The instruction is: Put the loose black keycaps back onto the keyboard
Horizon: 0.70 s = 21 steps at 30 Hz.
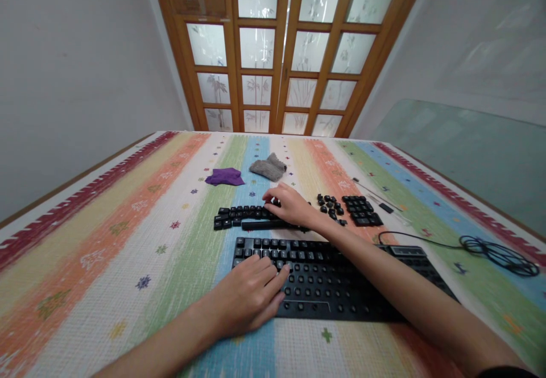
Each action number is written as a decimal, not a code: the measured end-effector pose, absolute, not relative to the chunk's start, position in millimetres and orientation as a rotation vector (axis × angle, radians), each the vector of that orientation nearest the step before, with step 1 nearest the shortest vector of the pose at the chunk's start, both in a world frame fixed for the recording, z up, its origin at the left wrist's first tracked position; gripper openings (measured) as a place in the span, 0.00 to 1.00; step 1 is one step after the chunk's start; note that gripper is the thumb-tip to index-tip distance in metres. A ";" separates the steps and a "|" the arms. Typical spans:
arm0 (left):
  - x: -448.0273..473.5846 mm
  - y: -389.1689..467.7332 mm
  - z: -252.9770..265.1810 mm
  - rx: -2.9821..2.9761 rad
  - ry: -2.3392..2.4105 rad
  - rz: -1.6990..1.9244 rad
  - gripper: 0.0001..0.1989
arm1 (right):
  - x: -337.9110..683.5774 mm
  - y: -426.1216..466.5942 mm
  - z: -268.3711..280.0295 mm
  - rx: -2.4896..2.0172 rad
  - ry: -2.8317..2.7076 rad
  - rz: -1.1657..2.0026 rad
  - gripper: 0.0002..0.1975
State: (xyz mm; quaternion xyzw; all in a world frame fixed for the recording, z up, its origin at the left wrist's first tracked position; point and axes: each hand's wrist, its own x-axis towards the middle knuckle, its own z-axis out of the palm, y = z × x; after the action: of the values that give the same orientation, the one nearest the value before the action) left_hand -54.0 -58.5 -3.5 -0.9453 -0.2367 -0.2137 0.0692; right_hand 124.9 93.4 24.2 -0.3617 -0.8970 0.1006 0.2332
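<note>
A black keyboard (341,275) lies in front of me, with keycaps on its upper rows and bare switches showing across much of its middle and lower part. My left hand (251,295) rests on its left side, fingers lying over the keys and holding nothing I can see. Beyond the keyboard, my right hand (290,204) reaches over a row of loose black keycaps (247,212). Its thumb and forefinger close around a keycap there, partly hidden by the fingers. A long black spacebar (262,225) lies just in front of that row.
Right of the right hand are scattered keycaps (330,204) and a block of keycaps (362,210). A purple cloth (224,177) and a grey cloth (268,167) lie farther back. The coiled black cable (497,256), a thin brush-like stick (375,193) and a small black piece (386,208) are at right.
</note>
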 end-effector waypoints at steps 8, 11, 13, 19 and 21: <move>-53.7 -57.6 -5.5 -2.837 -0.700 -0.682 0.18 | 174.4 32.7 26.5 -0.964 -2.345 0.405 0.03; -52.8 -57.5 -3.2 -2.833 -0.704 -0.686 0.18 | 187.8 9.8 22.6 -0.976 -2.267 0.511 0.03; -52.6 -57.0 -1.9 -2.827 -0.701 -0.686 0.18 | 192.6 -4.1 20.6 -0.974 -2.226 0.545 0.04; -53.7 -55.4 -1.9 -2.839 -0.693 -0.709 0.17 | 192.9 -33.9 21.5 -0.843 -2.210 0.483 0.05; -54.2 -55.5 -1.7 -2.844 -0.693 -0.715 0.17 | 192.0 -38.4 20.1 -0.806 -2.238 0.451 0.05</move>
State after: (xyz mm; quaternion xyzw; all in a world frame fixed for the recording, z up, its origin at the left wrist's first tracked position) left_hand -54.2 -55.5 -1.7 -0.9419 -0.2294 -0.2366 0.0641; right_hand 192.0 -38.4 20.1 -0.3113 -0.8652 0.1744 0.3524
